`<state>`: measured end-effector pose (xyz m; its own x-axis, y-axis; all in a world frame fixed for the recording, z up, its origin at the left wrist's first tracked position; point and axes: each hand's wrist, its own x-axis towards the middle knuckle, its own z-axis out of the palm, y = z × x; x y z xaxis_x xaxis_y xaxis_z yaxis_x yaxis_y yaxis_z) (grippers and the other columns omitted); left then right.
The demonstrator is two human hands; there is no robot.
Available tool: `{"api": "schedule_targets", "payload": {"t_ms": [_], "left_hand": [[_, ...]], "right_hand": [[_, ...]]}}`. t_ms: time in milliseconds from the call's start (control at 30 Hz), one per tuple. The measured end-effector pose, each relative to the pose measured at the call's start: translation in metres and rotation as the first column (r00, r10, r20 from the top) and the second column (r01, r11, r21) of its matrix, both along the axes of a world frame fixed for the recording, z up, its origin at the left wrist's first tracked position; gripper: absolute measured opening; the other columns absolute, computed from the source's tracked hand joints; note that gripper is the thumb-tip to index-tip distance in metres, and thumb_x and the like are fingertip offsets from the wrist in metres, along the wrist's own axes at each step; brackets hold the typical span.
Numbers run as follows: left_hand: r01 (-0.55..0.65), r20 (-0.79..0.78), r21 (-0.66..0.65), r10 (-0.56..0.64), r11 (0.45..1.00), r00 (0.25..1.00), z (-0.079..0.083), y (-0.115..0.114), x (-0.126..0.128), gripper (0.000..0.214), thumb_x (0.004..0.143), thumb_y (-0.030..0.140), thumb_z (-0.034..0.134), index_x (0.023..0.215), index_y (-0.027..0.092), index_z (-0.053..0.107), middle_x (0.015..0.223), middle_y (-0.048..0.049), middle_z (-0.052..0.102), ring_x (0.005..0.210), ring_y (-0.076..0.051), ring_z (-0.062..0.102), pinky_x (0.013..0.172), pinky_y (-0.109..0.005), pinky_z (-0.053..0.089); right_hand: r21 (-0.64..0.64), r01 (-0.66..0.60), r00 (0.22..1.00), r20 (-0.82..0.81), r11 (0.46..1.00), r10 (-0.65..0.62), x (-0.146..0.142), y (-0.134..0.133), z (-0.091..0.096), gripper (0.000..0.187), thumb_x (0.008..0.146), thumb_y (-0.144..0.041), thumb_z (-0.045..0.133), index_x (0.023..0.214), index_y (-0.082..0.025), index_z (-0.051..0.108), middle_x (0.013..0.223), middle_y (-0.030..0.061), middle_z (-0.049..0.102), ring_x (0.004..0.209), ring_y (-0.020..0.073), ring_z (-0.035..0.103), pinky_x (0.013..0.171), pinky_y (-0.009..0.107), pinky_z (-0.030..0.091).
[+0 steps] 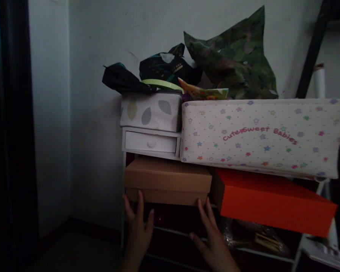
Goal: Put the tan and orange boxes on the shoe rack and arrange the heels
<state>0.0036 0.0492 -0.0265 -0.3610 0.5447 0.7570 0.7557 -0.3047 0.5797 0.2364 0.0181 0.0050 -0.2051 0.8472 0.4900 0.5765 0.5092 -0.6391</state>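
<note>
The room is dim and the picture grainy. The pale wall catches a weak, cool light; the left edge sinks into black. The star-print box and orange box are the brightest spots. Below, both hands and the lower shelf lie in deep shadow, soft-edged. No glare anywhere.

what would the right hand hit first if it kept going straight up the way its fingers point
Most likely the tan cardboard box: the right hand points up with fingertips at the box's lower front edge. Whether they already touch it is unclear in the dim light.
</note>
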Motion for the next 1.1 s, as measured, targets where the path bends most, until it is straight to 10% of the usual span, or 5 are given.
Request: {"api": "schedule_targets", "payload": {"t_ms": [233, 400, 467, 733, 1100], "left_hand": [[-0.019, -0.011, 0.018, 0.019, 1.000, 1.000, -0.008, 0.002, 0.004, 0.075, 0.083, 0.031, 0.056, 0.148, 0.027, 0.017, 0.158, -0.0093, -0.017, 0.144, -0.036, -0.001, 0.112, -0.055, 0.022], [-0.029, 0.016, 0.129, 0.027, 0.991, 1.000, -0.004, -0.011, 0.016, 0.077, 0.079, 0.028, 0.062, 0.146, 0.025, 0.024, 0.158, -0.0116, 0.002, 0.141, -0.036, 0.019, 0.112, -0.052, 0.027], [-0.021, 0.006, 0.170, 0.021, 0.985, 1.000, -0.005, -0.016, 0.024, 0.073, 0.079, 0.027, 0.062, 0.144, 0.022, 0.029, 0.155, -0.0148, 0.013, 0.139, -0.036, 0.024, 0.111, -0.054, 0.027], [0.292, -0.072, 0.092, -0.286, 0.952, 0.955, -0.028, -0.019, 0.067, 0.044, 0.083, 0.021, 0.053, 0.127, 0.022, 0.047, 0.140, -0.0150, 0.037, 0.127, -0.031, 0.042, 0.099, -0.053, 0.043], [0.732, 0.363, -0.108, -0.658, 0.673, 0.659, -0.019, -0.028, 0.100, 0.024, 0.082, 0.037, 0.056, 0.095, 0.021, 0.067, 0.111, -0.0124, 0.062, 0.101, -0.027, 0.061, 0.082, -0.038, 0.050]], "right_hand": [[0.250, 0.160, 0.986, 0.006, 0.955, -0.167, 0.029, -0.010, -0.002, 0.059, 0.087, -0.026, 0.046, 0.140, -0.042, 0.027, 0.147, 0.0034, 0.027, 0.133, 0.0327, 0.037, 0.105, 0.050, 0.038], [0.609, 0.557, 0.796, -0.198, 0.565, -0.572, 0.091, -0.022, 0.019, 0.061, 0.083, -0.030, 0.058, 0.139, -0.022, 0.035, 0.131, 0.0179, 0.039, 0.124, 0.0382, 0.040, 0.099, 0.060, 0.036], [0.643, 0.579, 0.731, -0.136, 0.502, -0.669, 0.113, -0.021, 0.026, 0.074, 0.083, -0.033, 0.059, 0.145, -0.017, 0.023, 0.146, 0.0224, 0.022, 0.135, 0.0419, 0.024, 0.103, 0.064, 0.029], [0.691, 0.469, 0.488, 0.316, 0.550, -0.814, 0.173, 0.003, 0.032, 0.101, 0.073, -0.038, 0.065, 0.148, -0.020, -0.001, 0.155, 0.0209, -0.010, 0.140, 0.0454, 0.002, 0.104, 0.071, 0.015], [0.779, 0.319, 0.497, 0.347, 0.539, -0.795, 0.194, -0.001, 0.048, 0.099, 0.068, -0.043, 0.066, 0.147, -0.032, 0.008, 0.146, 0.0171, 0.026, 0.134, 0.0434, 0.027, 0.107, 0.066, 0.016]]}}
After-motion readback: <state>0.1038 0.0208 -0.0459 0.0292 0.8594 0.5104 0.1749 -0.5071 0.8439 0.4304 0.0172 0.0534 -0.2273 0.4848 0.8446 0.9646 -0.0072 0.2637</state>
